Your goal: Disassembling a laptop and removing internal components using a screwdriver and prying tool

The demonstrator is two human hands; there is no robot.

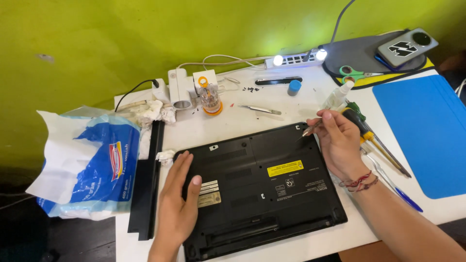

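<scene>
White table (301,242) against a green wall (121,43). On it a black laptop (262,189) lies underside up, between my 2 hands. My left hand (177,199) rests flat and relaxed on its left edge, grasping nothing. My right hand (340,140) pinches a thin tool (310,129), tip touching the laptop's far right corner. Screwdrivers (374,140) lie just beside it.

White table (291,242) carries upturned black laptop (262,189), blue mat (427,131), tweezers (259,109).
</scene>
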